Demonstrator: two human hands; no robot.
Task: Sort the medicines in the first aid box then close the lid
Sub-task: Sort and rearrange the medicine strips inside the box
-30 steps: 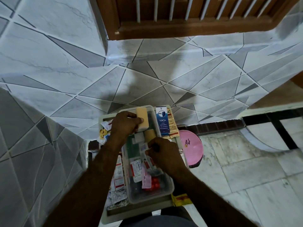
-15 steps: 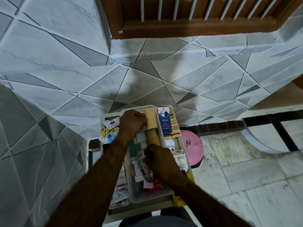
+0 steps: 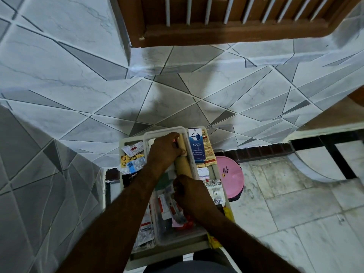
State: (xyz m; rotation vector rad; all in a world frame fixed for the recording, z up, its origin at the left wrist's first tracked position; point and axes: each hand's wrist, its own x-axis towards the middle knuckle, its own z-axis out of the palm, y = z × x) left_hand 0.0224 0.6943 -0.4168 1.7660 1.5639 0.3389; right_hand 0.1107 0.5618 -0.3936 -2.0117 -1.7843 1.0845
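Observation:
A clear plastic first aid box (image 3: 163,236) lies open on a pale tray (image 3: 123,141) in front of me. My left hand (image 3: 164,149) grips a tan bandage roll (image 3: 182,145) at the box's far end. A second tan roll (image 3: 182,167) lies just below it. My right hand (image 3: 190,194) is curled over small packets in the middle of the box; what it holds is hidden. Red and white packets (image 3: 165,203) fill the near half. Blister strips (image 3: 133,160) lie left of the box, and a blue and white carton (image 3: 196,144) lies to its right.
A pink round lid (image 3: 229,175) lies on the floor right of the tray. A tiled wall rises behind, with a wooden window frame (image 3: 226,35) above. More strips (image 3: 144,232) sit along the tray's left near side.
My left hand has pushed its tan roll down toward the far right corner of the box. My right hand shifted slightly toward me over the packets.

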